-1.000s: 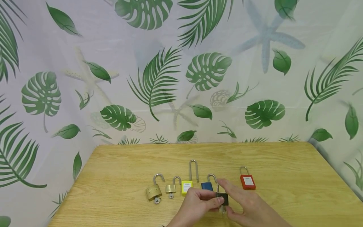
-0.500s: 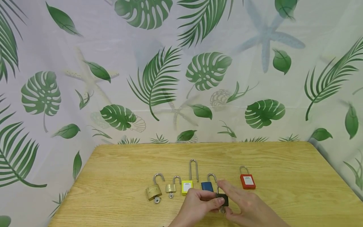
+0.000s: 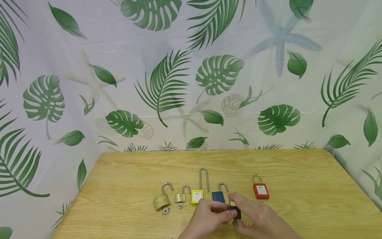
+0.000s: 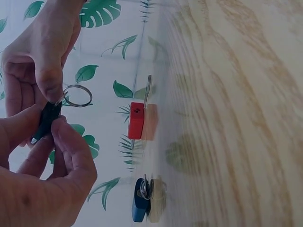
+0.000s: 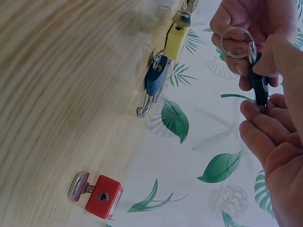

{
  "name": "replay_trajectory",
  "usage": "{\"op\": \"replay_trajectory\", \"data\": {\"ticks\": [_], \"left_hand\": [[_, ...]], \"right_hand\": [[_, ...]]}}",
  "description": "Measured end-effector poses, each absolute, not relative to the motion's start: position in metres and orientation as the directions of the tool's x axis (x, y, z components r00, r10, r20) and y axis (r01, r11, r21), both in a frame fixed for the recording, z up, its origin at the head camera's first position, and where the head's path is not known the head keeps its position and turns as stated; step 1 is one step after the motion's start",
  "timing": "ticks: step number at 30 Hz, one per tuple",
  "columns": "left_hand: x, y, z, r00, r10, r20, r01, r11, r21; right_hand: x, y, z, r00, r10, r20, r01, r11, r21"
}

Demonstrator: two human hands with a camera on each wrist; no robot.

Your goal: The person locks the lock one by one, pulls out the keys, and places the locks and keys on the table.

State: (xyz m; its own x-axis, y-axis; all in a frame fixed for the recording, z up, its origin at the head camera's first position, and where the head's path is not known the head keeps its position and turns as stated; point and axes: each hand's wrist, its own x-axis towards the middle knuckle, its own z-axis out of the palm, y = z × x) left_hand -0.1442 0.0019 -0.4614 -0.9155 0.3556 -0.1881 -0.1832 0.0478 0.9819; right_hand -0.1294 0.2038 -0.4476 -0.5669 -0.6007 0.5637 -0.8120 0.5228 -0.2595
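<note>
Near the table's front edge, my left hand (image 3: 207, 215) pinches the body of a small black padlock (image 3: 237, 213) between thumb and fingers. My right hand (image 3: 262, 217) grips the same padlock from the other side, index finger at its metal shackle and thumb down by the key end. A key (image 3: 234, 223) shows below the body. In the left wrist view a key ring (image 4: 78, 96) hangs from the key end of the padlock (image 4: 49, 116). The right wrist view has this ring (image 5: 238, 42) too. Fingers hide much of the shackle.
On the wooden table (image 3: 134, 172) lie a large brass padlock (image 3: 161, 201), a smaller brass one (image 3: 180, 198), a yellow padlock (image 3: 197, 196) with a long shackle, and a blue padlock (image 3: 218, 196), all unlocked. A red padlock (image 3: 261, 191) lies to the right. A leaf-print curtain (image 3: 185, 99) hangs behind.
The black padlock has tipped slightly and shifted a little down and right. My right index finger has come down with the shackle. Both hands keep their hold; the other padlocks stay put.
</note>
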Motion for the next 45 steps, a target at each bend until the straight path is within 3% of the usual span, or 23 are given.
{"op": "replay_trajectory", "data": {"ticks": [5,13,19,21,24,28,31,34,38,45], "left_hand": [[-0.145,0.002,-0.462,-0.916,0.366,-0.162,-0.150,0.061,0.987],[-0.146,0.002,-0.462,-0.908,0.387,-0.162,-0.148,0.067,0.987],[-0.147,0.000,-0.462,-0.905,0.391,-0.168,-0.150,0.075,0.986],[-0.148,0.000,-0.462,-0.904,0.396,-0.161,-0.146,0.068,0.987],[-0.150,-0.001,-0.462,-0.907,0.395,-0.145,-0.131,0.062,0.989],[-0.154,-0.004,-0.461,-0.927,0.357,-0.118,-0.110,0.041,0.993],[-0.156,-0.006,-0.459,-0.941,0.322,-0.108,-0.109,0.016,0.994],[-0.158,-0.007,-0.457,-0.948,0.299,-0.105,-0.110,0.000,0.994],[-0.159,-0.007,-0.457,-0.951,0.287,-0.116,-0.122,-0.004,0.993],[-0.157,-0.007,-0.455,-0.957,0.271,-0.108,-0.117,-0.016,0.993]], "right_hand": [[-0.127,0.203,-0.444,-0.614,-0.610,0.500,-0.784,0.542,-0.303],[-0.127,0.201,-0.445,-0.624,-0.625,0.468,-0.778,0.553,-0.298],[-0.129,0.202,-0.450,-0.543,-0.626,0.559,-0.806,0.575,-0.140],[-0.130,0.203,-0.451,-0.527,-0.613,0.588,-0.815,0.562,-0.144],[-0.130,0.204,-0.451,-0.559,-0.562,0.609,-0.799,0.561,-0.215],[-0.127,0.205,-0.451,-0.655,-0.449,0.608,-0.715,0.628,-0.307],[-0.126,0.204,-0.451,-0.799,-0.386,0.461,-0.594,0.624,-0.507],[-0.126,0.202,-0.453,-0.919,-0.353,0.174,-0.348,0.524,-0.777],[-0.125,0.195,-0.458,-0.942,-0.329,-0.070,-0.062,0.375,-0.925],[-0.125,0.183,-0.460,-0.950,-0.268,-0.162,0.068,0.330,-0.942]]}}
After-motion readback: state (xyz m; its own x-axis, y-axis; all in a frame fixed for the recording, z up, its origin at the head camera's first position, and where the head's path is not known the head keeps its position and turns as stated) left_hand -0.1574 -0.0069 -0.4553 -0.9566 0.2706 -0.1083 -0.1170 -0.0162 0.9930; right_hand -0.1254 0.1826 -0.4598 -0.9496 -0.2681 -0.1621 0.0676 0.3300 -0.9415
